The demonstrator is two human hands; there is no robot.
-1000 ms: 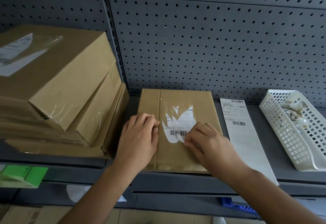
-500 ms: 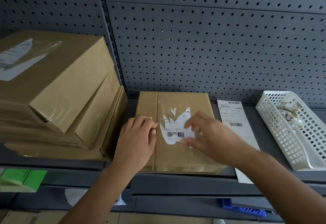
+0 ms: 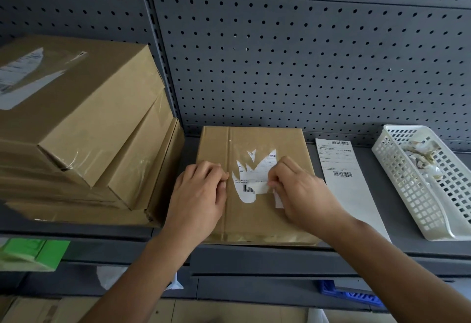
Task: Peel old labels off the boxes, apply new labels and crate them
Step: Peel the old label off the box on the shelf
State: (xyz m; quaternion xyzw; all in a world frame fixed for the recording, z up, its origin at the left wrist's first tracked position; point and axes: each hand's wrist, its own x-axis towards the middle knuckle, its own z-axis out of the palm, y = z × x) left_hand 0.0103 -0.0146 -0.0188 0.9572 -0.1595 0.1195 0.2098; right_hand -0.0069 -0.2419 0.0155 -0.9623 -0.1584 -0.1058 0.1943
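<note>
On the shelf [image 3: 407,249], the box [image 3: 254,220] bears a half-torn old label [image 3: 251,173]. The right hand [image 3: 303,195] pinches a lifted strip of it, while the left hand [image 3: 198,195], fingers curled, pins the box. Peeling is unfinished, the new label [image 3: 349,195] lies beside the box unused, and crating looks undone.

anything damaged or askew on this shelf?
Yes. The old label on the middle box is torn into jagged white remnants, and the right hand pinches a loose strip of it. The box stack at left is askew, with its top box skewed across those beneath. Crumpled scraps lie in the white basket.
</note>
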